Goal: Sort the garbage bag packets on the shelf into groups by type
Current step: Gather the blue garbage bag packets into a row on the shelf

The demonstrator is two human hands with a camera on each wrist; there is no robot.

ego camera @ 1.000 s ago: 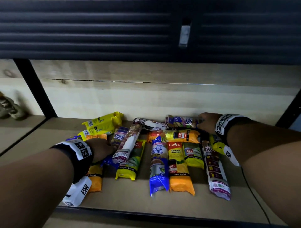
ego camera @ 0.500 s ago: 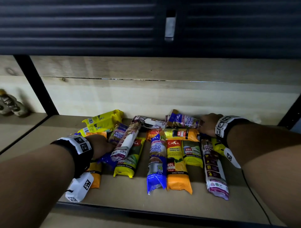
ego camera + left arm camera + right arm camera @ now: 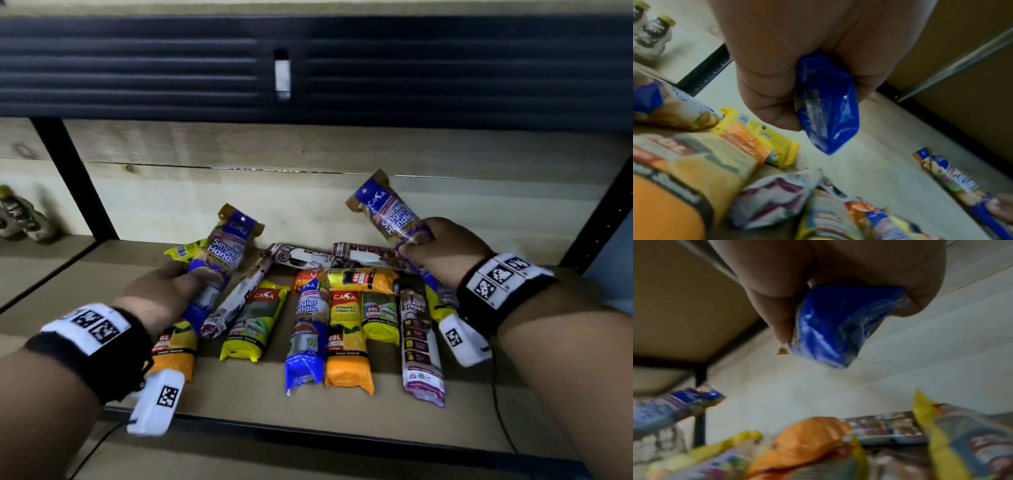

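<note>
My left hand [image 3: 171, 287] grips a blue Singlet Handle packet [image 3: 224, 253] by its lower end, tilted up above the left of the pile; its blue end [image 3: 826, 104] pokes out of my fist. My right hand [image 3: 442, 250] holds a second blue Singlet Handle packet [image 3: 387, 212] raised at the right, blue end [image 3: 834, 324] showing between the fingers. On the wooden shelf [image 3: 239, 387] lie a third blue packet [image 3: 306, 329], orange 60L packets [image 3: 347, 339], yellow 25L packets [image 3: 253, 322] and white-maroon Draw String packets [image 3: 421, 346].
A black upright post [image 3: 75, 178] bounds the bay on the left; beyond it stand small bottles [image 3: 20, 216]. The wooden back wall [image 3: 308, 202] is close behind the pile. A dark ribbed shelf edge [image 3: 308, 65] hangs overhead. Another black post [image 3: 603, 212] stands at right.
Both hands have lifted off the pile, each raising a blue Singlet Handle packet: the left one from the left heap, the right one from the back row.
</note>
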